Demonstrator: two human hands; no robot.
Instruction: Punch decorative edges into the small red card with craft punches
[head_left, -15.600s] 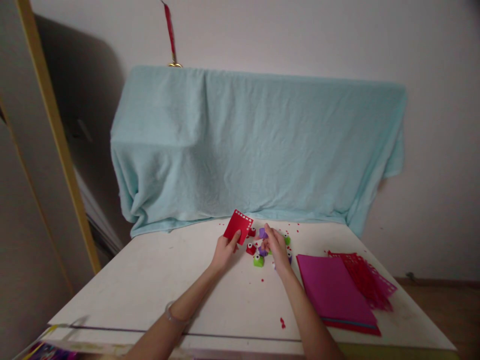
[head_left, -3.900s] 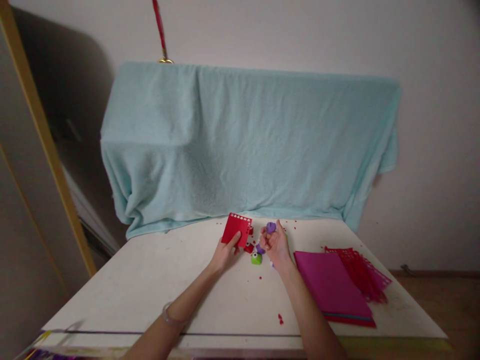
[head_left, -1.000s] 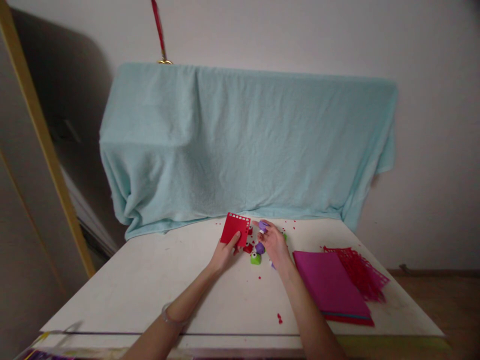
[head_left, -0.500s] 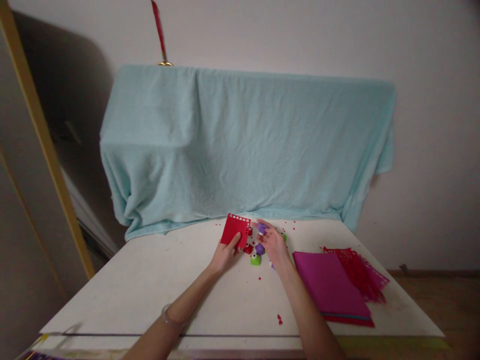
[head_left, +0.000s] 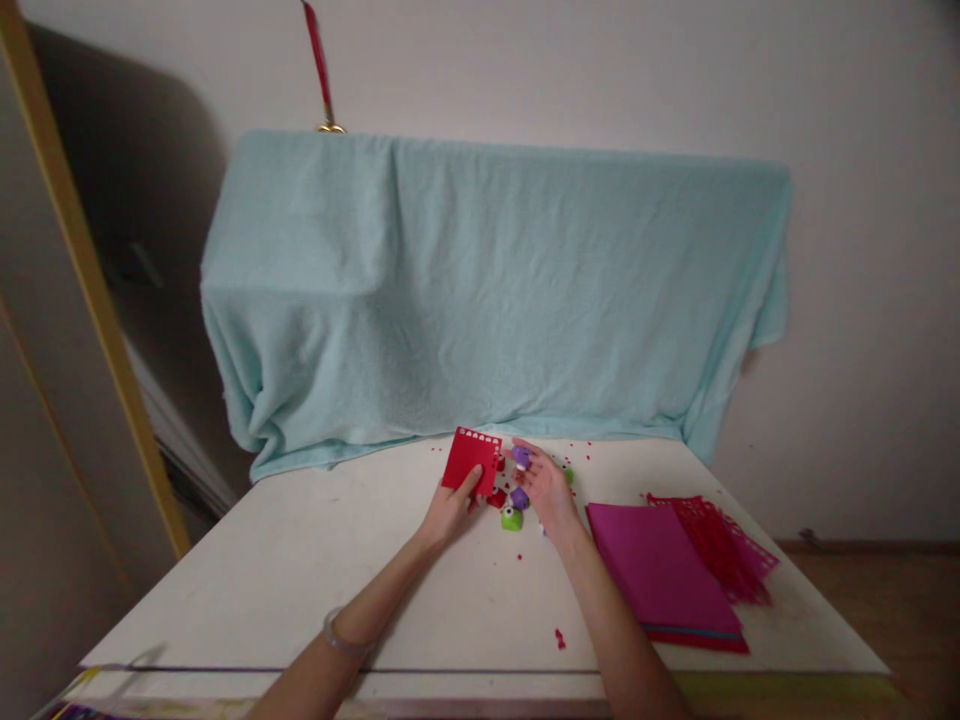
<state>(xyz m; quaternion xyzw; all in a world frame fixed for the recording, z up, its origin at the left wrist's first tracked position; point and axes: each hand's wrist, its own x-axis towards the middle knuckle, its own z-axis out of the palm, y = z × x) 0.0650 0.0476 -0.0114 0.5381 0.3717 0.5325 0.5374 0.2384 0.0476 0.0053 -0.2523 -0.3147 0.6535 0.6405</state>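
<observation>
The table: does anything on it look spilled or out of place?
Yes. Red bits lie scattered on the table, near its front edge and around the green punch, like spilled scraps. At right, strips lie in an untidy heap beside the stack.

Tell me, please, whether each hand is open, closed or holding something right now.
Left hand: closed, holding a red sheet with holes along its edge.
Right hand: partly closed, holding a small purple punch.
</observation>
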